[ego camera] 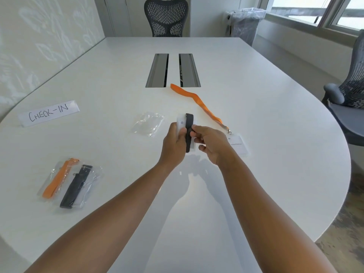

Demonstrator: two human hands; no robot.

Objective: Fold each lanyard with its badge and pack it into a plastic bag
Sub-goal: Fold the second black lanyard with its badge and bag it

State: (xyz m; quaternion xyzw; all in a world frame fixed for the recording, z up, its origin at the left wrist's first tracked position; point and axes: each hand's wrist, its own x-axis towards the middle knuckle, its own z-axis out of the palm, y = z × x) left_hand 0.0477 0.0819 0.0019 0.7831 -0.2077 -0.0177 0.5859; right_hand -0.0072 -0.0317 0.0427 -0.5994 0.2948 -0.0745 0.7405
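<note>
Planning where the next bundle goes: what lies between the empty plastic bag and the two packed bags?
Nothing: the head view shows only bare white table between the empty plastic bag and the packed bags.

An office meeting room: a large white rounded counter (256, 134) with two cable hatches (172, 70) at 12 o'clock, mesh office chairs (166, 17) at 12 and 3 o'clock, a handwritten "CHECK-IN" sign (49, 113) at 10 o'clock, windows (315, 10) at 2 o'clock.

Black lanyard (188, 133): folded against its white badge (180, 125), held above the desk.
Orange lanyard (199, 103): stretched out flat, clipped to its badge (239, 143).
Empty bag (147, 124): crumpled, clear.
Packed bags (69, 182): two, near left.
</note>
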